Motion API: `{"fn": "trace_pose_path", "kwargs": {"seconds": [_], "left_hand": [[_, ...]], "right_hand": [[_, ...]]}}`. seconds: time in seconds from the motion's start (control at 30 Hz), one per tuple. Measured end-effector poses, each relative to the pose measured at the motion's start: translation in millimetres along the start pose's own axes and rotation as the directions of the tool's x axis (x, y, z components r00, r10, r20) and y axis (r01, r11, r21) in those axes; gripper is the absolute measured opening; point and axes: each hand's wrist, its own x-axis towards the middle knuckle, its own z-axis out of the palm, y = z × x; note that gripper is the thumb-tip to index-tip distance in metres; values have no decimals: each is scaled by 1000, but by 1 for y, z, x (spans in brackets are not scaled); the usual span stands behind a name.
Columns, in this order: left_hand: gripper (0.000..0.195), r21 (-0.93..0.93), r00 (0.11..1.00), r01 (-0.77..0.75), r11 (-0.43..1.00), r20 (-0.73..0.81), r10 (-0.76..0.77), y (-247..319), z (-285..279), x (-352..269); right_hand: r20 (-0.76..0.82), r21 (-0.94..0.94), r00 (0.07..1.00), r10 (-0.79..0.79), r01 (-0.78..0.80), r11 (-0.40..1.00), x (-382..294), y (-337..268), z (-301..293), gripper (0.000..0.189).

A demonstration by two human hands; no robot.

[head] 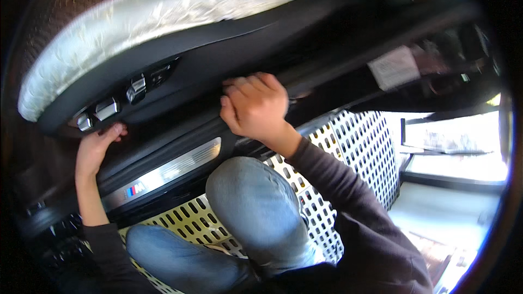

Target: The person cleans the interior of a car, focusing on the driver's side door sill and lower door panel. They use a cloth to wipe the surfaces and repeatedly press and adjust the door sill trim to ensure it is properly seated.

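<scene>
A black car seat side trim [212, 55] runs before me, with silver-topped seat adjustment switches [107, 109] set into it. My left hand [96, 147] is just below the rearmost switches at the left, thumb pointing right along the trim's lower edge. Its other fingers are mostly hidden. Further right, my right hand [257, 104] has its fingers bent over the dark gap between the seat and the door sill. The fingertips are blurred against the black, so I cannot tell whether either hand grips something. A metal sill plate [167, 171] with an M badge lies between my hands and knees.
Above the trim is a pale, shiny seat cushion covering [155, 18]. My jeans-clad knees [253, 200] are close to the sill, over slotted floor grating [363, 147]. A white label or paper [394, 68] shows in the dark area at the upper right.
</scene>
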Motion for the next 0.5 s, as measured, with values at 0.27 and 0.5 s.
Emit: {"fn": "trace_pose_path", "kwargs": {"seconds": [0.27, 0.5], "left_hand": [[49, 673, 943, -75, 736, -193, 273, 15, 31, -46], [69, 895, 997, -12, 445, 47, -68, 29, 90, -161]], "right_hand": [[299, 4, 954, -23, 23, 1000, 31, -14, -22, 21], [392, 165, 842, 370, -460, 872, 19, -103, -158, 29]]}}
